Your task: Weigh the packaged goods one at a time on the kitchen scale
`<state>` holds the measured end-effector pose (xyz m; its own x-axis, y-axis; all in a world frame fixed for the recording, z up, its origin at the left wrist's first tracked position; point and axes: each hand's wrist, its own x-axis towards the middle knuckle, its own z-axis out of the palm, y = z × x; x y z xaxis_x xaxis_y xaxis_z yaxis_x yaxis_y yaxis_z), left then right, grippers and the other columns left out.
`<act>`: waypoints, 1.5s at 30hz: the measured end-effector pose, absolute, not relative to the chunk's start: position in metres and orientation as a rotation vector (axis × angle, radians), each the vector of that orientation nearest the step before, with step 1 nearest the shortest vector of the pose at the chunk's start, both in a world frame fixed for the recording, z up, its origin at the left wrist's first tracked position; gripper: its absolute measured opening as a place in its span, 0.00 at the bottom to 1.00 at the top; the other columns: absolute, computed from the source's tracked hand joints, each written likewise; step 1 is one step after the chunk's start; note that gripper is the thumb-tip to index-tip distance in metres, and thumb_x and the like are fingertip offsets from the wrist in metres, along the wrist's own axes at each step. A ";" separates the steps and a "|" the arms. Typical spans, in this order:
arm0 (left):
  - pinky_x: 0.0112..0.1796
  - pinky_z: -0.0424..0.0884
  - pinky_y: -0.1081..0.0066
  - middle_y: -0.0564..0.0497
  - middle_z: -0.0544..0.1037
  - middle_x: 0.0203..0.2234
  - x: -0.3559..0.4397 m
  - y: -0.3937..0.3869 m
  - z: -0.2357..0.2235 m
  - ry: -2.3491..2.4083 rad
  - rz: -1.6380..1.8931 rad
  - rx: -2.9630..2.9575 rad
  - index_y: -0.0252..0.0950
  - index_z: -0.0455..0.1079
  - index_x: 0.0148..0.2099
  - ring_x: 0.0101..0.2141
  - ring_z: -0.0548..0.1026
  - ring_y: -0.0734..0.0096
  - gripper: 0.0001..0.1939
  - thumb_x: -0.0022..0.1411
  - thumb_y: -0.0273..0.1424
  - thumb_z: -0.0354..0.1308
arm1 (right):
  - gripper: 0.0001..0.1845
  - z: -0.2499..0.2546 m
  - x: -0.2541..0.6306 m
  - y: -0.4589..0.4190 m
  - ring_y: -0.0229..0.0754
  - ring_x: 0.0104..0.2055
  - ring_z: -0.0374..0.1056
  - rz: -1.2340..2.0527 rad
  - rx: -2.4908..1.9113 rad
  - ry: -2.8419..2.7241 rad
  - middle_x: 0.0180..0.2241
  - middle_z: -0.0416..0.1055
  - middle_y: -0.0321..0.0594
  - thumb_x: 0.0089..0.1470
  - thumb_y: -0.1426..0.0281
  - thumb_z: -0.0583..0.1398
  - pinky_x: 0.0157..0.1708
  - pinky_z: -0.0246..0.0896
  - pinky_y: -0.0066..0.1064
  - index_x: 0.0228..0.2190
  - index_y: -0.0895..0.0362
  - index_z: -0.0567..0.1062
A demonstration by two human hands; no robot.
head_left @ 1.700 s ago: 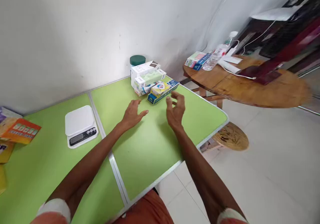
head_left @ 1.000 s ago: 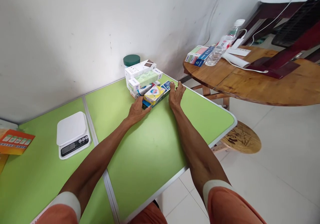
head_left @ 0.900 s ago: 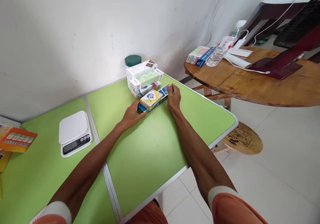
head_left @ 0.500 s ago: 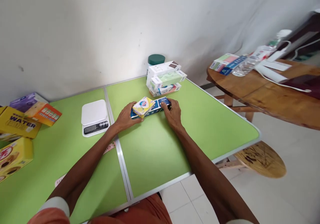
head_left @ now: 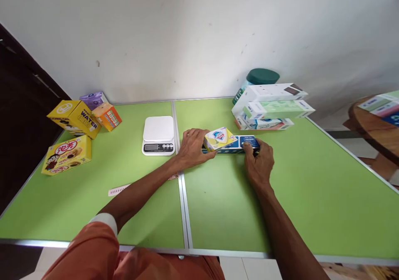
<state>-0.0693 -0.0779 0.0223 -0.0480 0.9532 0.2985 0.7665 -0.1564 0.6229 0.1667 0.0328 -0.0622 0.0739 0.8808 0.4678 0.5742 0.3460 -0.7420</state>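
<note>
A long blue box (head_left: pixel 241 143) lies on the green table (head_left: pixel 305 180) with a small yellow soap box (head_left: pixel 219 138) resting on top of it. My left hand (head_left: pixel 193 149) grips the left end of the blue box, fingers curled against the yellow box. My right hand (head_left: pixel 260 163) holds the right end of the blue box, fingers closed over it. Both hands sit near the table's middle seam, just right of a white kitchen scale (head_left: pixel 158 135).
A stack of white, green and pink boxes (head_left: pixel 271 107) with a green-lidded jar (head_left: pixel 260 78) stands at the back right. Yellow, orange and purple cartons (head_left: pixel 79 117) and another yellow carton (head_left: pixel 67 154) lie at the left. A pink tape strip (head_left: pixel 116 190) lies near my left forearm. A round wooden table (head_left: pixel 372 124) is at the right.
My hands reached the box pile, took hold of the long blue box with the yellow box on it, and slid it away from the stack toward the table's middle. The view swung left.
</note>
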 end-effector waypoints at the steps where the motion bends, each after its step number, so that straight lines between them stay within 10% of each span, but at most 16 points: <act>1: 0.67 0.70 0.42 0.39 0.83 0.58 -0.071 -0.080 0.024 1.851 1.036 1.933 0.41 0.75 0.64 0.61 0.78 0.41 0.31 0.63 0.42 0.77 | 0.40 -0.061 0.167 0.033 0.69 0.57 0.74 0.384 -1.341 -1.610 0.52 0.78 0.62 0.63 0.34 0.54 0.60 0.70 0.67 0.53 0.55 0.79; 15: 0.66 0.75 0.45 0.40 0.83 0.61 -0.228 -0.163 0.054 2.283 1.335 1.620 0.39 0.73 0.67 0.62 0.80 0.44 0.35 0.63 0.44 0.75 | 0.33 -0.019 0.139 0.004 0.76 0.70 0.66 0.182 -1.139 -1.625 0.63 0.73 0.67 0.69 0.45 0.59 0.73 0.56 0.75 0.62 0.54 0.77; 26: 0.70 0.72 0.45 0.41 0.81 0.66 -0.249 -0.170 0.032 2.194 1.273 1.638 0.42 0.72 0.69 0.67 0.78 0.45 0.34 0.66 0.43 0.73 | 0.31 0.007 -0.083 -0.037 0.63 0.64 0.73 0.608 -0.551 -2.033 0.60 0.80 0.54 0.77 0.45 0.53 0.67 0.72 0.62 0.63 0.51 0.79; 45: 0.72 0.68 0.41 0.37 0.77 0.71 -0.274 -0.168 0.011 2.257 0.979 1.734 0.41 0.68 0.74 0.71 0.73 0.42 0.36 0.69 0.43 0.69 | 0.27 -0.017 -0.097 -0.042 0.64 0.61 0.74 0.729 -0.668 -2.014 0.59 0.81 0.57 0.71 0.50 0.60 0.65 0.71 0.64 0.61 0.54 0.78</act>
<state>-0.2743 -0.1683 0.0107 -0.3301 0.9031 0.2748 0.8176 0.1280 0.5614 -0.0968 -0.0417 -0.0168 -0.4792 0.6880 0.5450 0.1798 0.6847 -0.7063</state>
